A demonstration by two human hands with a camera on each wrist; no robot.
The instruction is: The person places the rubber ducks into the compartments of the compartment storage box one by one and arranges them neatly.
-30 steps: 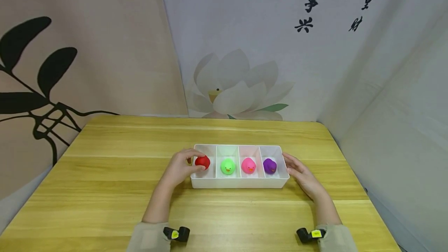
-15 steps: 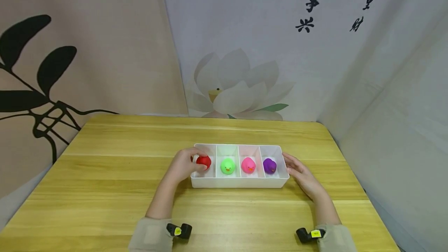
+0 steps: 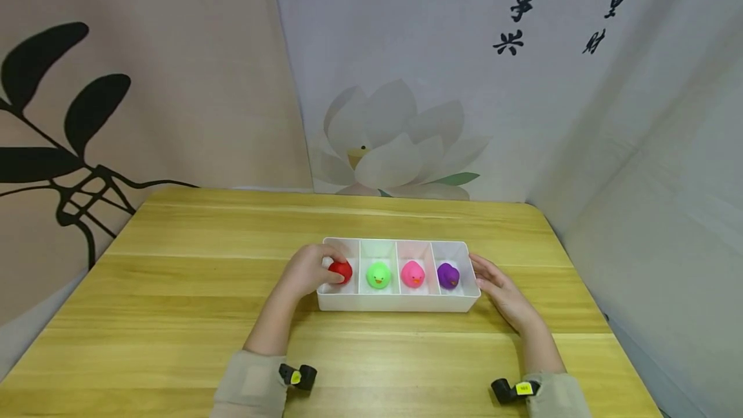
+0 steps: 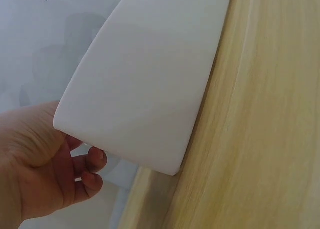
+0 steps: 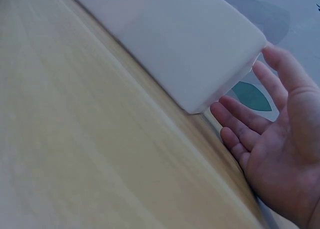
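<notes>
A white tray point(image 3: 395, 303) with four-sided compartments in a row stands on the table. My left hand point(image 3: 307, 269) reaches over its left end, thumb and fingers pinching a red rubber duck point(image 3: 340, 270) in the leftmost compartment; the fingers partly cover the duck. A green duck point(image 3: 378, 275), a pink duck point(image 3: 413, 274) and a purple duck point(image 3: 448, 275) each sit in their own compartment to the right. My right hand point(image 3: 504, 292) rests its fingertips against the tray's right end. In the right wrist view those fingers are loosely extended near the tray's edge point(image 5: 190, 49).
The wooden table point(image 3: 406, 366) extends around the tray on all sides. Behind it hangs a pale curtain point(image 3: 406, 31) printed with a lotus and black characters. Black wrist cameras sit on both sleeves point(image 3: 252, 382).
My left hand has edged slightly to the right together with the red duck, its fingers closer around it. The right hand, the tray and the other ducks stay in place.
</notes>
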